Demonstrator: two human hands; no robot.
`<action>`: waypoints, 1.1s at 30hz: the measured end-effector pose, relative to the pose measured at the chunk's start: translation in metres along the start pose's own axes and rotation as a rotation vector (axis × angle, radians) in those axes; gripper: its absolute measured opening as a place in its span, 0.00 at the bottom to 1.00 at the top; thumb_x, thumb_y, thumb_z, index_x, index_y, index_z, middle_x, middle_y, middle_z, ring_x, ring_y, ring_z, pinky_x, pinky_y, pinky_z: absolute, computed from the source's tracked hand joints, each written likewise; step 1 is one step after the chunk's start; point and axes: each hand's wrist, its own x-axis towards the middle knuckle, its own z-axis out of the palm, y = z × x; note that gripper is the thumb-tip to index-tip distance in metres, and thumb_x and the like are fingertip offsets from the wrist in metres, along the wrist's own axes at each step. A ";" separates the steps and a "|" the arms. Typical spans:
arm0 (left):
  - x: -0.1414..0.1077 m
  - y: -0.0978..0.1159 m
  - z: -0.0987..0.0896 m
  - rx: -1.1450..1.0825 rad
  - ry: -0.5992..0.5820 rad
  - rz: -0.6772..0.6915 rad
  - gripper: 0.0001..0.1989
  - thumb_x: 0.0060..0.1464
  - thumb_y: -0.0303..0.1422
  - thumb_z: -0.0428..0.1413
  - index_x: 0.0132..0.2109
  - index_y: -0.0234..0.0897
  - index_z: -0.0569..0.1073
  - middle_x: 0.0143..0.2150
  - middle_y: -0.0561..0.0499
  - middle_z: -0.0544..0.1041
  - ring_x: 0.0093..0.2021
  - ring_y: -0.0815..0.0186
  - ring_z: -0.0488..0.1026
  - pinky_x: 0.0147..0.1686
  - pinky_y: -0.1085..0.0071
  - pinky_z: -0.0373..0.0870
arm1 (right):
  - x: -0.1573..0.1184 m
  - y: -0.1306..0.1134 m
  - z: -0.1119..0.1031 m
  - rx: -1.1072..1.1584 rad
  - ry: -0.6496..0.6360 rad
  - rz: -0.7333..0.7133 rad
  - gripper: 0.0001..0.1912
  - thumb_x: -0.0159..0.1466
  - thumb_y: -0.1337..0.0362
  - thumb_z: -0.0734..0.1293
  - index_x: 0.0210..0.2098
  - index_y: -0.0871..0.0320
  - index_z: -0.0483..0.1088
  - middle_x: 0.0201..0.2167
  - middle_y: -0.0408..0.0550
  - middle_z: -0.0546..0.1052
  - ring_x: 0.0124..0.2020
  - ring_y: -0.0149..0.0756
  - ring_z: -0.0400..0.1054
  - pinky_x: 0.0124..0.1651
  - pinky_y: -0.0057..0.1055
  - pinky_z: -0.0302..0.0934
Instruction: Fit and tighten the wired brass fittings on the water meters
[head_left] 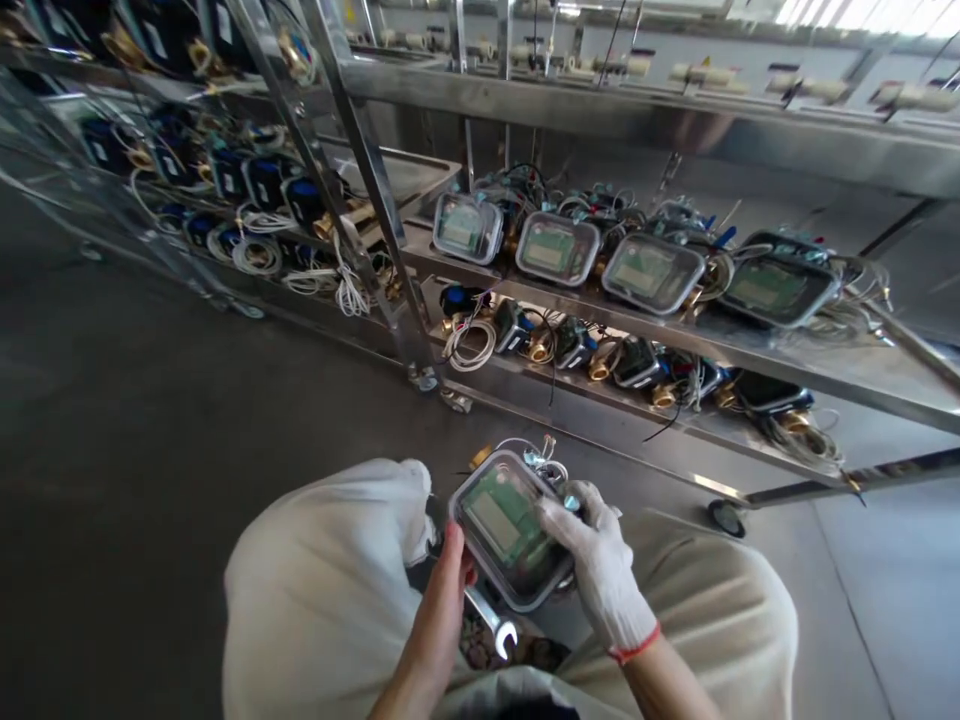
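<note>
Between my knees I see a meter (510, 525) with a clear rectangular cover, a green circuit board inside, and a brass fitting and wires at its far side. My bare left hand (448, 590) grips its near left edge, thumb on the rim, the other fingers mostly hidden beneath. My right hand (596, 550), in a white glove with a red cuff, holds the right side, its thumb over the cover. A silver open-end wrench (491, 620) sticks out below the meter beside my left hand; what holds its other end is hidden.
Ahead stands a metal rack (750, 350) with clear-covered meters on its upper shelf and more below. Another rack (300, 170) with blue-topped meters and coiled white cables is at the left. Caster wheels (726, 518) rest on the grey floor (150, 430).
</note>
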 end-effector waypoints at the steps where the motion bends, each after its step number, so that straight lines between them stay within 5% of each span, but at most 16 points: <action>1: -0.003 0.003 0.005 -0.030 0.021 -0.018 0.23 0.66 0.48 0.48 0.57 0.38 0.72 0.51 0.47 0.77 0.51 0.59 0.72 0.43 0.71 0.69 | -0.002 0.001 0.003 -0.056 0.006 -0.016 0.18 0.52 0.49 0.71 0.35 0.55 0.72 0.30 0.41 0.71 0.32 0.35 0.65 0.37 0.30 0.61; 5: -0.014 0.022 0.032 -0.121 0.140 -0.056 0.20 0.70 0.44 0.44 0.57 0.39 0.72 0.55 0.50 0.75 0.59 0.62 0.67 0.57 0.70 0.65 | -0.004 0.008 0.012 -0.109 -0.009 -0.073 0.19 0.53 0.49 0.69 0.37 0.56 0.71 0.35 0.43 0.69 0.38 0.38 0.64 0.43 0.33 0.61; 11: -0.009 0.025 0.044 -0.188 0.146 -0.074 0.22 0.69 0.44 0.44 0.52 0.37 0.76 0.50 0.47 0.78 0.56 0.57 0.71 0.59 0.64 0.68 | -0.002 0.021 0.025 -0.101 -0.013 -0.136 0.17 0.53 0.53 0.70 0.39 0.55 0.72 0.38 0.44 0.68 0.40 0.38 0.64 0.44 0.34 0.62; 15: 0.001 0.022 0.038 -0.215 0.093 -0.011 0.21 0.69 0.42 0.44 0.52 0.36 0.76 0.48 0.45 0.79 0.51 0.55 0.75 0.57 0.63 0.70 | -0.001 0.026 0.022 -0.173 -0.063 -0.202 0.15 0.57 0.56 0.69 0.43 0.54 0.72 0.40 0.45 0.68 0.43 0.38 0.65 0.49 0.35 0.61; 21: 0.008 0.033 0.038 -0.295 0.190 0.082 0.24 0.70 0.40 0.40 0.45 0.36 0.79 0.41 0.48 0.81 0.40 0.60 0.79 0.48 0.68 0.76 | 0.003 0.024 0.004 -0.221 -0.267 -0.414 0.15 0.69 0.59 0.58 0.52 0.48 0.70 0.44 0.45 0.70 0.48 0.35 0.65 0.54 0.34 0.60; 28: 0.005 0.048 0.034 -0.238 0.247 0.145 0.24 0.70 0.41 0.39 0.46 0.38 0.78 0.43 0.48 0.80 0.36 0.60 0.79 0.31 0.71 0.80 | 0.016 0.059 -0.011 -0.338 0.005 -0.349 0.10 0.65 0.62 0.62 0.44 0.55 0.70 0.42 0.49 0.72 0.46 0.36 0.68 0.51 0.35 0.62; 33: 0.005 0.055 0.032 -0.180 0.324 0.252 0.24 0.70 0.43 0.38 0.51 0.41 0.76 0.46 0.49 0.80 0.43 0.60 0.78 0.34 0.72 0.79 | 0.011 0.061 -0.019 -0.425 -0.103 -0.244 0.14 0.65 0.52 0.63 0.41 0.55 0.71 0.40 0.48 0.74 0.43 0.37 0.70 0.48 0.34 0.62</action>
